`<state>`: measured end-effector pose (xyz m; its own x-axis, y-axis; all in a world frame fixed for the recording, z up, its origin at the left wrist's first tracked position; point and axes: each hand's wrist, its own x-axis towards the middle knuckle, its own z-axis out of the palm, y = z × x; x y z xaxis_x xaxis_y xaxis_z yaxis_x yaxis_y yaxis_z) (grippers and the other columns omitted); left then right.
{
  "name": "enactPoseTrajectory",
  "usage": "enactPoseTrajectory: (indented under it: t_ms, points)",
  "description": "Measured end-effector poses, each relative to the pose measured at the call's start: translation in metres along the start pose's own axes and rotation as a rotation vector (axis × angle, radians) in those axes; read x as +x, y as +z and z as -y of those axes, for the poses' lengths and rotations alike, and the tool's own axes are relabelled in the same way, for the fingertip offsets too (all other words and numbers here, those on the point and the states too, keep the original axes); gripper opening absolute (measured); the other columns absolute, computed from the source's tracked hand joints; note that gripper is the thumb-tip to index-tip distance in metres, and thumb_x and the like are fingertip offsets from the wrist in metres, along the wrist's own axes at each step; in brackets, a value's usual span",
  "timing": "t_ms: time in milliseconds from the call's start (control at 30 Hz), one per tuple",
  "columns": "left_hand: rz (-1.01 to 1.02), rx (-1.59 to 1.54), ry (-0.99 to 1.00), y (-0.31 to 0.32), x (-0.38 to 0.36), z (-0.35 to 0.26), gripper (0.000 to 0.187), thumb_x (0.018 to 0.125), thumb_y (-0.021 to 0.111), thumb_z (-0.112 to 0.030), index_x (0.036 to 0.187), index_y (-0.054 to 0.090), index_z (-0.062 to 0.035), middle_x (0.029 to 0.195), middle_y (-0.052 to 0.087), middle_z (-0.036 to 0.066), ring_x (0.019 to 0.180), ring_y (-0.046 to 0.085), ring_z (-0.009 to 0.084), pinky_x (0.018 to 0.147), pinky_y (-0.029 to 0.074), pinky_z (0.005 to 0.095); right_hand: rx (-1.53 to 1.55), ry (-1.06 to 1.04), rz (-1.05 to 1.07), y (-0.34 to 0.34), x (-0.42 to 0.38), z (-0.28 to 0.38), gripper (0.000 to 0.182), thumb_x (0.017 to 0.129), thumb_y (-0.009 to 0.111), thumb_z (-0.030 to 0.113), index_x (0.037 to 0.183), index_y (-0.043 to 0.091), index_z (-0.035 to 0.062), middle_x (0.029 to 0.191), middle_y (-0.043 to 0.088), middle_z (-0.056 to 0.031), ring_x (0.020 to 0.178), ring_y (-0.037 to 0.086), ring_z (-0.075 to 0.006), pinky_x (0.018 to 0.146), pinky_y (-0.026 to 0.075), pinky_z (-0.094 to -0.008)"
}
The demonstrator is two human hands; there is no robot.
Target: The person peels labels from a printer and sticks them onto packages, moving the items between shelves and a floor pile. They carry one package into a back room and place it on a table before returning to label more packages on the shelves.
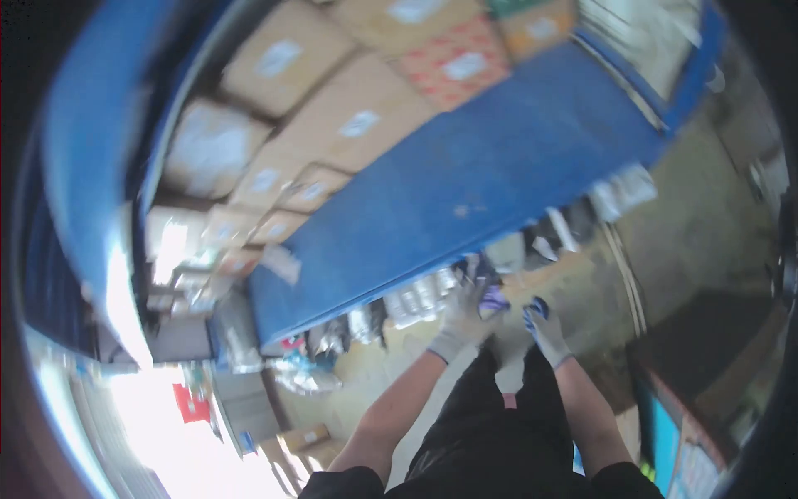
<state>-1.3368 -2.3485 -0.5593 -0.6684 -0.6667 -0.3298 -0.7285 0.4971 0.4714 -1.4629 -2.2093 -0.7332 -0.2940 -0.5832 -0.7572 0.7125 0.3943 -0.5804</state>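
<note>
My left hand (467, 314), in a white glove with a purple-blue palm, reaches to the front of a row of bagged packages (416, 301) under the blue shelf. Its fingers are stretched out and the thumb stands apart, right at a dark package (475, 268). Over the floor beside it is my right hand (546, 331), also gloved, with blue on the fingertips. Those fingers are loosely bent, with a gap to the thumb, and no object shows in them. Motion blurs both hands.
A long blue shelf (465, 191) crosses the view. Labelled cardboard boxes (366, 108) are stacked behind it, one of them red patterned (455, 65). More wrapped parcels (623, 193) lie along the shelf's lower edge at right. A dark brown surface (706, 366) stands at lower right.
</note>
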Motion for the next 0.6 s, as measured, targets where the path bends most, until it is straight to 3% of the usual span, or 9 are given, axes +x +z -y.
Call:
enactPoseTrajectory:
  t_ms: [33,133,233,333,400,500,533,600]
  points:
    - [-0.055,0.039,-0.001,-0.014,-0.032,0.016,0.079,0.089,0.049,-0.058,0.154,0.027,-0.0189,0.159,0.022,0.015,0.147,0.016,0.0379,0.117,0.016,0.0534,-0.036,0.040,0.080,0.012,-0.007,-0.001,0.041,0.086,0.074,0.025,0.122,0.057,0.0172,0.092,0.063,0.0035,0.078,0.061,-0.0051,0.068,0.049,-0.0226]
    - [-0.064,-0.065,-0.226,-0.034,-0.116,0.055,0.076,0.088,0.055,-0.057,0.147,0.039,-0.0120,0.155,0.031,0.015,0.147,0.020,0.0341,0.119,0.019,0.0482,-0.584,-0.131,0.160,-0.001,-0.028,-0.011,0.032,0.085,0.071,0.030,0.114,0.068,0.0143,0.100,0.068,-0.0006,0.089,0.062,-0.0081,0.080,0.050,-0.0269]
    - [-0.255,-0.288,-0.625,-0.049,-0.199,0.116,0.069,0.086,0.064,-0.052,0.137,0.052,-0.0073,0.144,0.046,0.014,0.137,0.039,0.0284,0.115,0.030,0.0389,-0.965,-0.262,0.370,-0.015,-0.047,-0.013,0.018,0.091,0.061,0.027,0.103,0.067,0.0143,0.101,0.067,-0.0096,0.095,0.062,-0.0209,0.087,0.045,-0.0388]
    - [-0.540,-0.553,-0.998,-0.055,-0.275,0.186,0.072,0.082,0.066,-0.058,0.133,0.058,-0.0080,0.134,0.059,0.009,0.122,0.056,0.0232,0.103,0.042,0.0318,-0.739,-0.294,0.420,-0.021,-0.045,-0.035,0.022,0.086,0.068,0.013,0.108,0.065,0.0115,0.108,0.067,-0.0079,0.102,0.062,-0.0196,0.097,0.048,-0.0375]
    - [-0.917,-0.781,-1.038,-0.068,-0.316,0.225,0.038,0.083,0.068,-0.038,0.106,0.069,-0.0082,0.099,0.064,0.003,0.092,0.055,0.0136,0.082,0.043,0.0283,-1.075,-0.288,0.457,0.014,-0.078,0.001,0.030,0.088,0.067,0.020,0.115,0.065,0.0102,0.114,0.068,-0.0086,0.109,0.061,-0.0229,0.104,0.044,-0.0382]
    - [-1.296,-1.144,-1.004,-0.098,-0.358,0.271,0.021,0.084,0.070,-0.031,0.094,0.068,-0.0123,0.077,0.063,0.001,0.064,0.056,0.0084,0.057,0.042,0.0220,-1.095,-0.365,0.518,0.018,-0.034,-0.038,0.035,0.087,0.067,0.014,0.121,0.059,0.0088,0.116,0.066,-0.0075,0.110,0.060,-0.0206,0.103,0.046,-0.0356]
    - [-1.360,-1.226,-0.988,-0.106,-0.371,0.293,0.020,0.083,0.071,-0.030,0.092,0.067,-0.0133,0.074,0.063,0.001,0.058,0.056,0.0077,0.051,0.042,0.0206,-1.081,-0.384,0.524,0.026,-0.026,-0.048,0.037,0.087,0.067,0.012,0.122,0.057,0.0085,0.116,0.066,-0.0071,0.110,0.060,-0.0199,0.103,0.046,-0.0350]
    - [-1.340,-1.485,-0.729,-0.118,-0.393,0.349,0.013,0.091,0.053,-0.032,0.089,0.054,-0.0199,0.072,0.047,0.000,0.055,0.046,0.0117,0.047,0.036,0.0234,-1.050,-0.330,0.375,0.063,-0.034,-0.052,0.028,0.084,0.069,0.009,0.112,0.065,0.0083,0.108,0.069,-0.0061,0.102,0.064,-0.0173,0.095,0.051,-0.0316]
